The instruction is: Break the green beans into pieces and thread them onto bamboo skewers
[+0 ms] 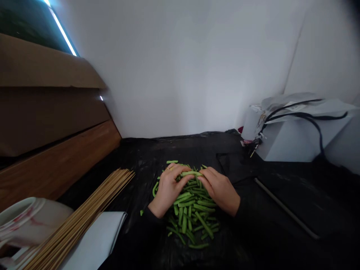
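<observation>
A plain white wall (180,75) rises behind a surface spread with a creased black sheet (146,157), its far edge lying along the foot of the wall. In the middle, a green bean (191,173) is held level above the near part of the sheet, over a loose pile (194,204) of other beans. The left hand (168,187) pinches its left end between thumb and fingers; the right hand (221,187) pinches the other end the same way, so the bean spans the small gap between the two. A ring (170,168) shows on a left finger. Both wrists come out of black sleeves.

The pile lies beneath and between the hands, its beans pointing many ways. One bean (198,246) lies at its near edge, and a green scrap (141,212) sits apart to the left.

Further left, a bundle of thin sticks (98,206) slants across a folded white sheet (95,240), beside a pale mug (42,217) with red marks. Behind these are a wooden board (70,157) and a brown box (47,116).

On the right, a dark rod (287,208) lies aslant, and beyond it stands a grey box (292,140) with black cords (303,114) over it.
</observation>
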A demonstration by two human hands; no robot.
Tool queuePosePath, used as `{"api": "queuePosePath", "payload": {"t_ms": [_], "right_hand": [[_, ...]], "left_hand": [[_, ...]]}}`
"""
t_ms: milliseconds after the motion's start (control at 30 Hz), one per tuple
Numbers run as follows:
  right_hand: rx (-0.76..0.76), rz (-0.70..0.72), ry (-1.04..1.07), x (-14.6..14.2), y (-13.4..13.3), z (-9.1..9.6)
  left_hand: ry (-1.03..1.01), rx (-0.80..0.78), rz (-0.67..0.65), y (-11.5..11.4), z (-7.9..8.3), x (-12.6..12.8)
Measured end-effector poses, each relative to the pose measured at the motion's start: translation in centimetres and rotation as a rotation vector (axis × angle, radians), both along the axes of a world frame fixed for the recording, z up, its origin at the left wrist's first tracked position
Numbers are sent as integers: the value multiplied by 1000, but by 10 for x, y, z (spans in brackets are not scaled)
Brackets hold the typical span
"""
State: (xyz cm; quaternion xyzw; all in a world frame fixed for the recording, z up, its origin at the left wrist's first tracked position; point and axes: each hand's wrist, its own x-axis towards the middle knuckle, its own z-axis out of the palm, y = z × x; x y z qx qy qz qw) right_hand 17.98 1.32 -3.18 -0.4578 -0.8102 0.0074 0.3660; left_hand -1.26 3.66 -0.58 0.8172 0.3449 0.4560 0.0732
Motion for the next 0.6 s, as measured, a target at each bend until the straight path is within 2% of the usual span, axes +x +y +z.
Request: {"api": "queuePosePath", "payload": {"t_ms": [233, 533, 600], "right_hand": [[186, 66, 1, -2, -5, 1], [282, 150, -42, -4, -9, 1], [299, 152, -59, -4, -9, 1]], "left_hand": [[-45, -235, -58, -1, 4, -4], [-19, -426, -197, 1, 14, -16], [11, -415, -223, 1, 15, -17]]}}
